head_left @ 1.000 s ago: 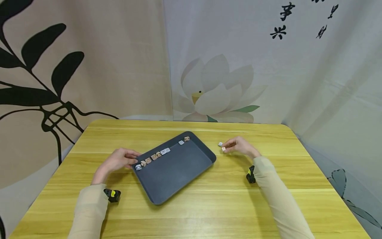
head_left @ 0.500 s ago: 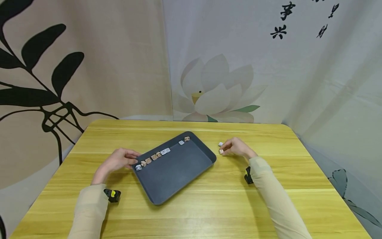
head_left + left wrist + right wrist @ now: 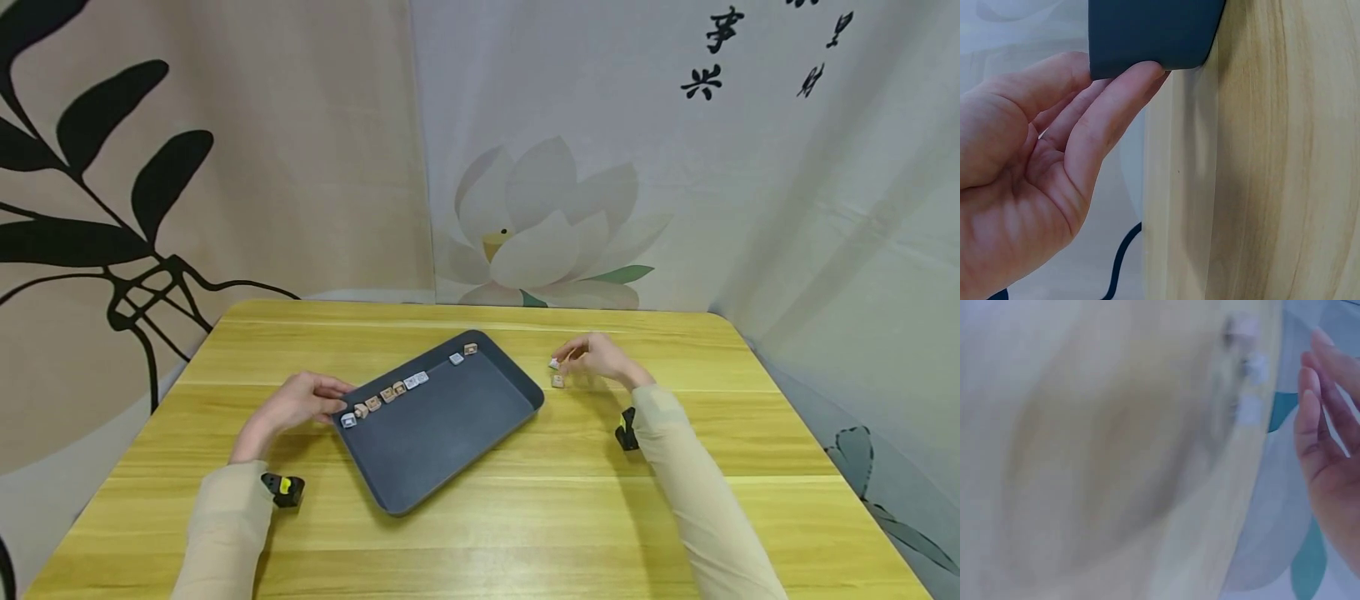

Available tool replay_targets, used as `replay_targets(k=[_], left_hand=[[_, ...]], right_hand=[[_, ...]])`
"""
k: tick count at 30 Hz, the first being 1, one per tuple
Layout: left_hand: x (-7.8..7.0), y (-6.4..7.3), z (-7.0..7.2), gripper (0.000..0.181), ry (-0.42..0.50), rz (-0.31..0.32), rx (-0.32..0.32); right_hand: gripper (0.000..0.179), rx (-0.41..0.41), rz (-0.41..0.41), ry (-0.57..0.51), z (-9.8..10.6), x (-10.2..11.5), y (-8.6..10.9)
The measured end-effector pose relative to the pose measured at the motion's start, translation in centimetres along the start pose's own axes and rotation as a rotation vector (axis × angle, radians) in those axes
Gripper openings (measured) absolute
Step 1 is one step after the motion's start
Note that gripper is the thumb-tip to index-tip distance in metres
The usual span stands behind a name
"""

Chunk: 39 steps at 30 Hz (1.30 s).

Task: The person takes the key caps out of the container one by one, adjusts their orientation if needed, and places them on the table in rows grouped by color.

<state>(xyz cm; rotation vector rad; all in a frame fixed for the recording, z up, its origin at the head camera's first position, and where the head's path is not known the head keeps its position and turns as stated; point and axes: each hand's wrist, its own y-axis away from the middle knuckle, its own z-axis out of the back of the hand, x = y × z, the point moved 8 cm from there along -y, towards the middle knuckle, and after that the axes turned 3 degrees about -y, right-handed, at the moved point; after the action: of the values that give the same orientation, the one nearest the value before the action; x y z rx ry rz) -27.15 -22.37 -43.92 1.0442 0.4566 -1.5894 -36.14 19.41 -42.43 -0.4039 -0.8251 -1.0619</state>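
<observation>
My left hand (image 3: 298, 402) grips the left corner of a dark grey tray (image 3: 435, 450); in the left wrist view its thumb lies at the rim and a finger presses the outer wall (image 3: 1147, 37). Along the tray's far side runs a row of small keycap-like blocks, white (image 3: 348, 421) and brown (image 3: 387, 394); after a gap come a white one (image 3: 456, 359) and a brown one (image 3: 470, 349). Right of the tray my right hand (image 3: 600, 357) hovers with loosely bent fingers, a white block (image 3: 553, 363) at its fingertips and a pale brown block (image 3: 557, 381) just below. The right wrist view shows three blurred blocks (image 3: 1249, 411) apart from the fingers.
Everything stands on a yellow wooden table (image 3: 480, 550). A curtain (image 3: 315, 167) with printed leaves and a lotus hangs behind its far edge. Each wrist wears a small black camera (image 3: 283, 490).
My right hand has carried the pale brown block a little nearer, set it on the table and let go, then shifted back toward the white block. My left hand and the tray stay put.
</observation>
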Motion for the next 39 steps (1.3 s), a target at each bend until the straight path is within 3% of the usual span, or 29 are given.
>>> replay_targets(k=[7, 17, 27, 39], left_hand=[[-0.1, 0.0, 0.0, 0.035, 0.003, -0.007, 0.004], [0.2, 0.1, 0.1, 0.035, -0.006, 0.007, 0.001], [0.1, 0.0, 0.2, 0.035, 0.003, 0.010, 0.007], [-0.1, 0.1, 0.0, 0.035, -0.012, -0.002, 0.008]], right_hand=[[0.029, 0.013, 0.000, -0.032, -0.5, 3.7, -2.0], [0.030, 0.098, 0.105, -0.106, -5.3, 8.9, -7.1], [0.026, 0.113, 0.076, -0.210, -8.7, 9.7, -9.2], [0.024, 0.073, 0.054, -0.046, -10.4, 9.9, -10.0]])
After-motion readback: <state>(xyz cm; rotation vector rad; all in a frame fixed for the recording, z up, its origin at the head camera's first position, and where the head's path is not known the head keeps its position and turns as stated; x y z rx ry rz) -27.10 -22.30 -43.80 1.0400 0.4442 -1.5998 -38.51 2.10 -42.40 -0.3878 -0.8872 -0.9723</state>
